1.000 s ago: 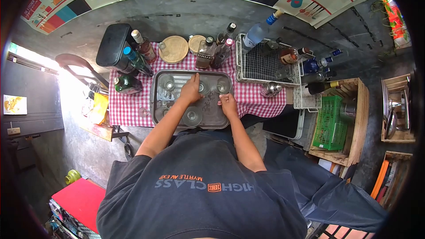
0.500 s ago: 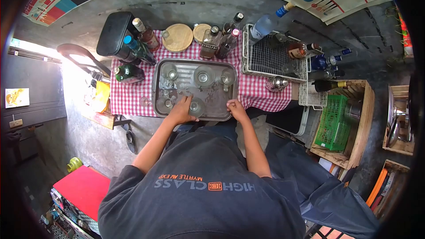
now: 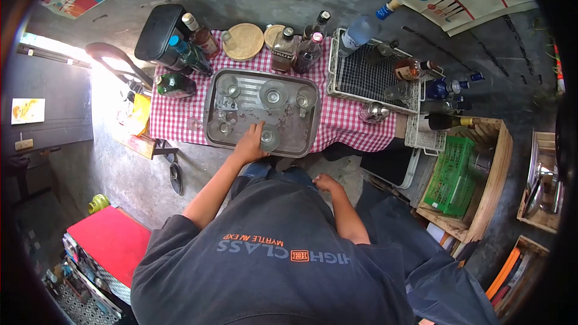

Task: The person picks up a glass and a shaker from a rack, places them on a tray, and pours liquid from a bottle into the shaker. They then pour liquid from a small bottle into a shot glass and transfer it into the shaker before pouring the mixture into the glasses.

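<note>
Glass tumbler (image 3: 269, 138) touched by left hand (image 3: 251, 146) on tray (image 3: 308, 144).

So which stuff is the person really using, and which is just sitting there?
In use:
left hand
glass that it touches
metal tray
other glasses on it

Just sitting:
bottles
wooden lids
wire basket
green crate
right hand, off the tray

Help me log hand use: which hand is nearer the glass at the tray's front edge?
The left hand. It rests on the tray right beside the glass, fingers at its side. The right hand is off the table, down by the person's body.
</note>
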Available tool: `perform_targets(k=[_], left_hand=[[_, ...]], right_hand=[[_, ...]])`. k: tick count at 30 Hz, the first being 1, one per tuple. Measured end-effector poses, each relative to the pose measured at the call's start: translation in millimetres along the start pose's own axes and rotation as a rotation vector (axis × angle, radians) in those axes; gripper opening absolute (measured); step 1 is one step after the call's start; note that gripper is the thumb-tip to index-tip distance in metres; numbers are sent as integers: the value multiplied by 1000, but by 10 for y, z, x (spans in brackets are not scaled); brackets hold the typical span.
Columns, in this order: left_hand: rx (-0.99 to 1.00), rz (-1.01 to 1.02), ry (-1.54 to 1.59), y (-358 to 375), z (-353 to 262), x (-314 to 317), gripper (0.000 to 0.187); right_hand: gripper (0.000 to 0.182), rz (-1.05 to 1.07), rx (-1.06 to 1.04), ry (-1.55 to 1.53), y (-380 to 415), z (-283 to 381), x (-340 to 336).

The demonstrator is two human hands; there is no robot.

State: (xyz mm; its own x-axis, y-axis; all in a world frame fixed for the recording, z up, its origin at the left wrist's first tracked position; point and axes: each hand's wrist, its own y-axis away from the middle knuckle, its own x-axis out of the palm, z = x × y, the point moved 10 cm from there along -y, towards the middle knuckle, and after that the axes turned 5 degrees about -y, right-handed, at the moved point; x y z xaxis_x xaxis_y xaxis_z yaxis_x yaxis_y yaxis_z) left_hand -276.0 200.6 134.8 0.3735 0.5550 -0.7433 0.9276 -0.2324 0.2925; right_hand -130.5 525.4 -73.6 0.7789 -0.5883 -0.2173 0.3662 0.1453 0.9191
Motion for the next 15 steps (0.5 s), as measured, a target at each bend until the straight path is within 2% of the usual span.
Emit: perform_targets(k=[1,4,7,9,12,15], left_hand=[[-18,4,-5,-8,0,40,108],[-79,39,-37,-2,-21,91,111],[-164,88,-86,9,-38,104,116],[-225,99,-116,46,-13,98,119],[-227,20,-110,187,26,106,121],[-308,-93,-123,457,26,44,109]], right_hand=[[29,67,12,16,-13,-27,28],[26,-64,-101,26,-46,34,-163],[22,-24,-89,-161,-111,30,-227],[19,-34,-138,-151,-148,34,-247],[17,-29,-183,-88,-212,-54,-227],[17,7,-225,-106,-268,-99,-244]])
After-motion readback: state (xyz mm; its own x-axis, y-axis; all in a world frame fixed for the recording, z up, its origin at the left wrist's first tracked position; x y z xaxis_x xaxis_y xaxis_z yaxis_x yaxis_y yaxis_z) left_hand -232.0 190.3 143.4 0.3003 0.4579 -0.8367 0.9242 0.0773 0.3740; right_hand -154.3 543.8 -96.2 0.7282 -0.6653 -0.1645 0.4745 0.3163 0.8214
